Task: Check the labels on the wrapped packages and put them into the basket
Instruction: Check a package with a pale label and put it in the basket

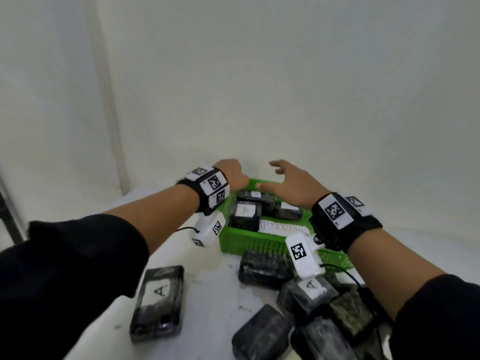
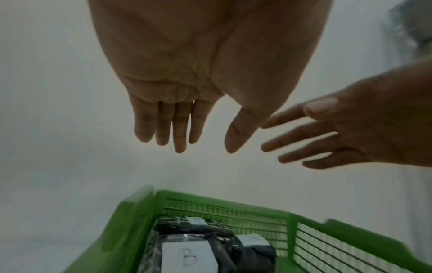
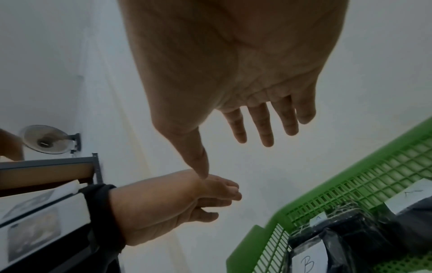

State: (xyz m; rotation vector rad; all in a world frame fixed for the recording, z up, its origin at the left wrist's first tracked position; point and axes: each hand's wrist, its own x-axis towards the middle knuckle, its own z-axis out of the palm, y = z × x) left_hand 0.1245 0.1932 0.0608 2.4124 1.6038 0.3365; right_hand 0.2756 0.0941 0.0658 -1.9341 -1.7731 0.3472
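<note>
A green slatted basket (image 1: 249, 242) stands at the back of the white table and holds several black wrapped packages; the one on top bears a label B (image 1: 245, 210) (image 2: 187, 256) (image 3: 308, 262). Both my hands hover over the basket's far rim, empty. My left hand (image 1: 231, 172) (image 2: 184, 125) has straight fingers; the right hand (image 1: 280, 178) (image 3: 254, 127) is spread wide. More black packages lie in front of the basket: one labelled A (image 1: 158, 302) at the left, a second A-labelled one (image 1: 309, 289) in a heap at the right.
The basket's front carries a white strip with handwriting (image 1: 283, 227). White walls (image 1: 285, 87) close the table in at the back and left. A shelf (image 3: 46, 170) and a wall fan (image 3: 46, 140) show to the left in the right wrist view.
</note>
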